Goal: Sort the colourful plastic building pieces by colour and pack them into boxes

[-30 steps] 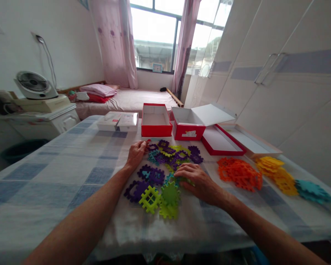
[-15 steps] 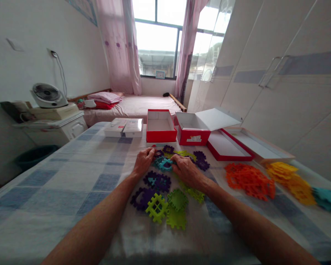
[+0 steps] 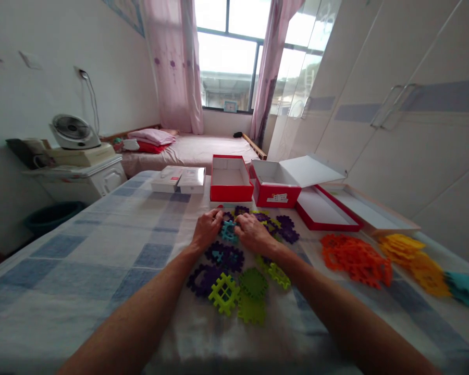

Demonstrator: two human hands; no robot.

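A light-blue interlocking plastic tile (image 3: 229,231) with notched edges is between my two hands. My left hand (image 3: 208,229) has its fingers closed at the tile's left edge; my right hand (image 3: 255,234) closes on its right edge. Their fingertips are partly hidden. Nearer to me lie purple tiles (image 3: 230,257) with light-blue bits showing in them. Below these are a bright green window-pattern tile (image 3: 224,294) and darker green tiles (image 3: 253,283). Beyond my right hand, more purple tiles (image 3: 287,229) lie among green ones.
To the right are piles of orange tiles (image 3: 355,259), yellow tiles (image 3: 414,263) and teal tiles (image 3: 467,288). Along the back stand a red open box (image 3: 231,192), a lidded red box (image 3: 277,196), shallow trays (image 3: 328,223) and white boxes (image 3: 180,180).
The light-blue tile and my right hand have shifted slightly left relative to the other tiles, and the hands are closer together. The whole view has also shifted a little.
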